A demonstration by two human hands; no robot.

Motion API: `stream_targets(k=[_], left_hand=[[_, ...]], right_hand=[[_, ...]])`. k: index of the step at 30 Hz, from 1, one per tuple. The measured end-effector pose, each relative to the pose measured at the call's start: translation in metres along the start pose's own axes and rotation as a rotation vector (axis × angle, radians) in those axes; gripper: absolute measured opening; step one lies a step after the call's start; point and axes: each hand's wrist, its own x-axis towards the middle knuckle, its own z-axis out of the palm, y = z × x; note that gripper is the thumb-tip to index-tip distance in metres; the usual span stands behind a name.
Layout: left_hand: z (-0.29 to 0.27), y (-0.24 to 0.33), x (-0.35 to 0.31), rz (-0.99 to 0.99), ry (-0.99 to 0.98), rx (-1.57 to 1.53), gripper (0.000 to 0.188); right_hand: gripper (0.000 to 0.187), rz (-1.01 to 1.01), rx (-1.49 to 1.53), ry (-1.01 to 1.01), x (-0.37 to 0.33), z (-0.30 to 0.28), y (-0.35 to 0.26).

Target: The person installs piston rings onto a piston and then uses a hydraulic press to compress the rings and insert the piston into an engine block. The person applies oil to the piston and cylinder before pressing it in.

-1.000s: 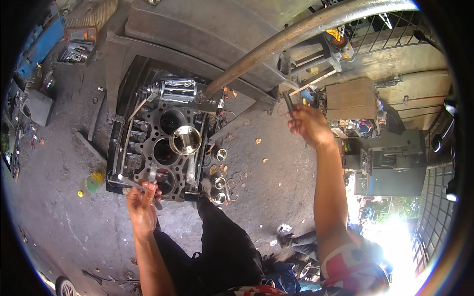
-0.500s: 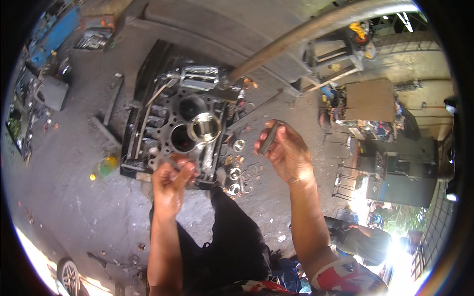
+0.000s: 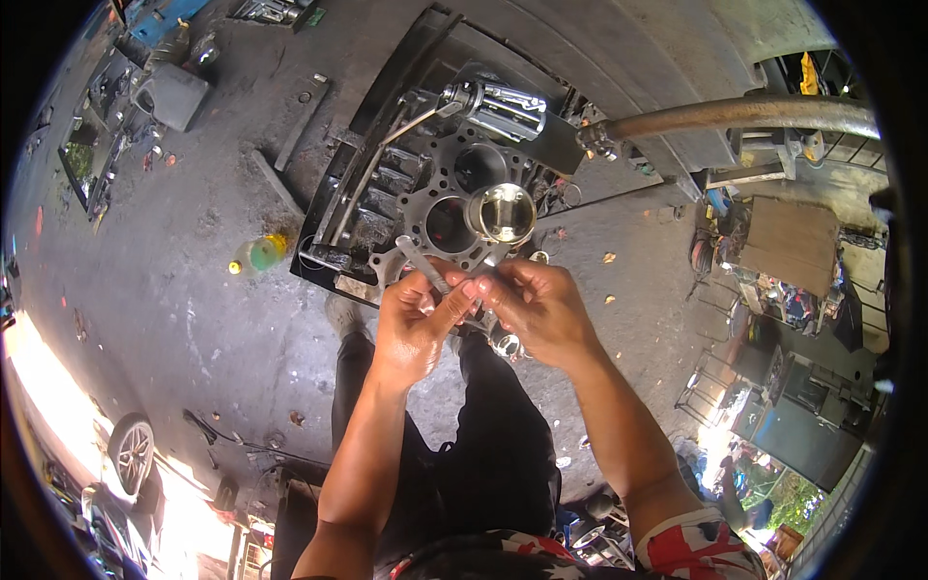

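Both my hands meet in front of the engine block (image 3: 411, 208), just above its near edge. My left hand (image 3: 414, 329) pinches a flat, narrow metal strip (image 3: 421, 263) that slants up toward the block. Closed beside it, fingertips touching, my right hand (image 3: 537, 307) grips a slim metal piece (image 3: 491, 258), mostly hidden by the fingers. Open cylinder bores (image 3: 448, 224) show on the block's top face. A round, shiny, cup-like metal thing (image 3: 505, 215) rests at the right of the bores. Behind them lies a bright slatted metal tool (image 3: 505, 110).
Under the block is a dark tray-like frame (image 3: 307, 253). A bottle with yellow-green liquid (image 3: 261, 253) is on the floor to its left. Metal rings (image 3: 507, 342) lie near my right foot. A thick pipe (image 3: 735, 118) crosses at the upper right; a grey jerrycan (image 3: 176, 97) stands far left.
My hands have come together from apart, the right one moving left with its slim grey piece. The view has shifted, so the block now appears farther right.
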Motion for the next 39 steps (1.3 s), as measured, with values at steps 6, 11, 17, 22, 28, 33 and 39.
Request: stream_targets(k=[6,11,17,22,28,33,39], left_hand=[[-0.004,0.003,-0.001,0.023,0.026,0.046,0.009],[-0.012,-0.003,-0.002,0.054,0.028,0.185,0.009],[-0.013,-0.004,-0.008,0.023,0.031,0.056,0.006],[-0.012,-0.002,-0.008,0.026,0.011,0.121,0.005],[-0.037,-0.009,-0.011,0.038,0.075,0.176,0.004],[-0.072,-0.004,-0.03,-0.016,0.304,-0.044,0.005],[-0.047,-0.019,-0.026,0.033,0.207,-0.159,0.005]], right_hand=[[0.034,-0.046,-0.135,0.01,0.009,0.003,-0.001],[0.031,-0.124,-0.166,0.012,0.013,0.005,0.004],[0.027,0.001,-0.004,-0.07,0.014,0.0,0.008],[0.023,0.044,0.229,-0.042,0.013,0.001,0.025],[0.026,0.2,0.368,0.148,0.017,-0.017,-0.003],[0.037,-0.011,0.308,0.368,0.019,-0.06,-0.029],[0.05,0.151,0.394,-0.066,-0.014,0.003,0.024]])
